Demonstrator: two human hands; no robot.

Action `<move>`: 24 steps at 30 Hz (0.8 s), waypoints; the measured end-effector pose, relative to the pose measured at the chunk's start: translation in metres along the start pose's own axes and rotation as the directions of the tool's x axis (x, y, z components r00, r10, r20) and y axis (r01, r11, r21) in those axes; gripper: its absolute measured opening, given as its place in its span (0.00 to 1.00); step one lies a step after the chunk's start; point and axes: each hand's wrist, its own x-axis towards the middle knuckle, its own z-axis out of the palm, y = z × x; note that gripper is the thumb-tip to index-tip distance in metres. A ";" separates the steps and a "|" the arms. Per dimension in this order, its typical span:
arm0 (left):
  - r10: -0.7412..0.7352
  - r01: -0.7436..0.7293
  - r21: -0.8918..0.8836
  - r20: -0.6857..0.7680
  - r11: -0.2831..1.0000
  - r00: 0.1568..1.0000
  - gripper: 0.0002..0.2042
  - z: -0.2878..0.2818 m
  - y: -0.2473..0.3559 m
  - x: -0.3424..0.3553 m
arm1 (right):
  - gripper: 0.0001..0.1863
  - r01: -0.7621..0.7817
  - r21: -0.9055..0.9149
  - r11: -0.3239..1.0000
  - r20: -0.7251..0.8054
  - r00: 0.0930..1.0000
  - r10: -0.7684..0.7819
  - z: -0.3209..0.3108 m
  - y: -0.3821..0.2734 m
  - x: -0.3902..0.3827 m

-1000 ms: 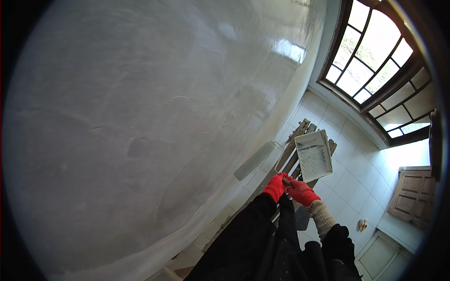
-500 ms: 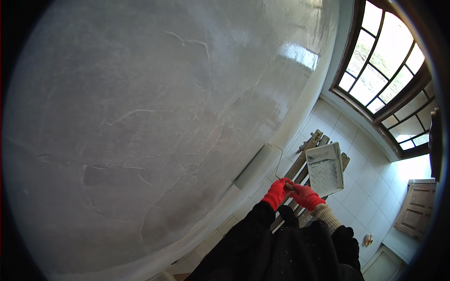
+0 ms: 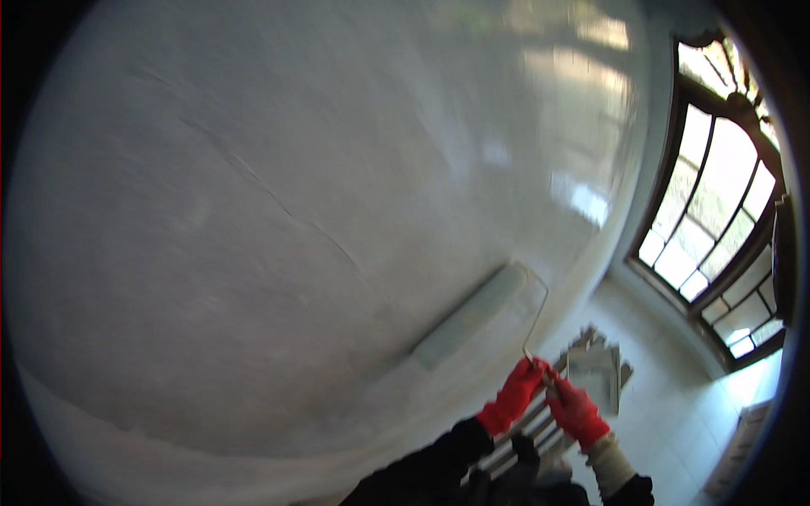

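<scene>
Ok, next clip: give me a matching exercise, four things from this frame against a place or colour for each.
Things:
1. roller
2. gloves
3. window
4. tray

Place or colour:
A. at the right edge, bright, dark-framed
B. red
C. down on the tiled floor, beyond the hands
D. flat against the pale wall

Pairs: 1-D, 2-B, 3-A, 4-C
</scene>
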 end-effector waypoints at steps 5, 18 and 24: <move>0.067 -0.073 0.060 0.096 0.996 0.993 0.09 0.072 0.092 -0.010 | 0.26 0.031 -0.171 0.985 -0.047 0.998 -0.040 -0.036 -0.102 -0.002; 0.642 -0.772 0.219 0.448 0.596 0.622 0.18 0.287 0.402 0.002 | 0.18 0.386 -0.091 0.918 -0.207 0.895 -0.396 -0.186 -0.437 0.060; 0.731 -0.924 0.370 0.604 0.093 0.316 0.20 0.399 0.529 -0.030 | 0.20 0.686 -0.212 0.696 -0.184 0.671 -0.718 -0.256 -0.610 0.085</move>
